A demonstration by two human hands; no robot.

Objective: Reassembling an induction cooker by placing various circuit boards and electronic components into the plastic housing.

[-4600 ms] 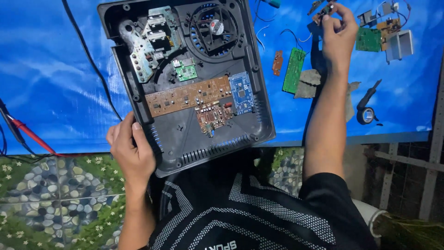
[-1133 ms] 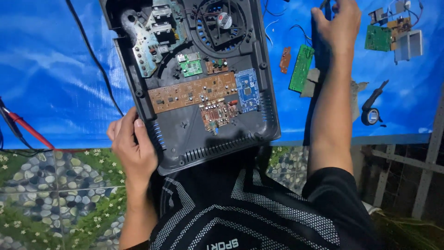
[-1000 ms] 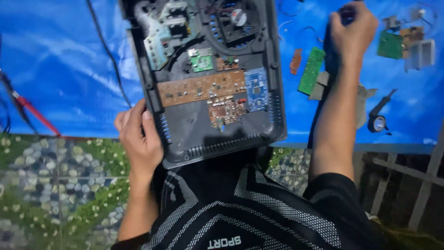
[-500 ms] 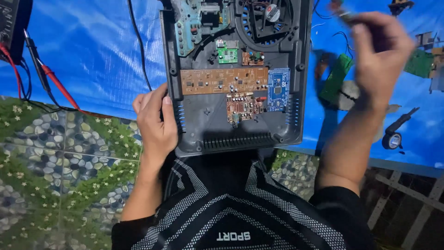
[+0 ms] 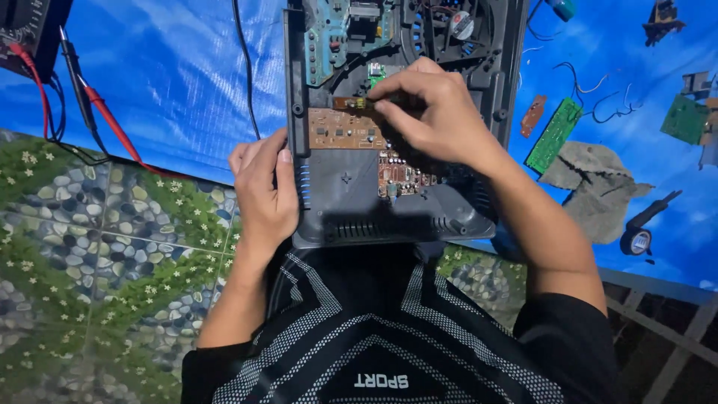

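An opened dark grey device case (image 5: 359, 202) rests against my lap, its insides facing up. My left hand (image 5: 258, 187) grips the case's left edge. My right hand (image 5: 430, 112) hovers over the brown circuit board (image 5: 336, 129), fingers pinched on a thin dark tool whose tip touches the board's top edge. A teal board (image 5: 325, 37) and a round fan (image 5: 460, 22) sit further up in the case. A small red-brown board (image 5: 400, 176) shows just below my right hand.
A blue tarp (image 5: 164, 82) covers the work surface. A meter (image 5: 22, 30) with a red probe (image 5: 108, 123) lies at the far left. To the right lie a green board (image 5: 553, 135), a grey rag (image 5: 591, 187) and a tape roll (image 5: 636, 241).
My right hand came from the parts at the far right to the brown board, carrying the thin tool. The view shifted, and the case now sits further right in it.
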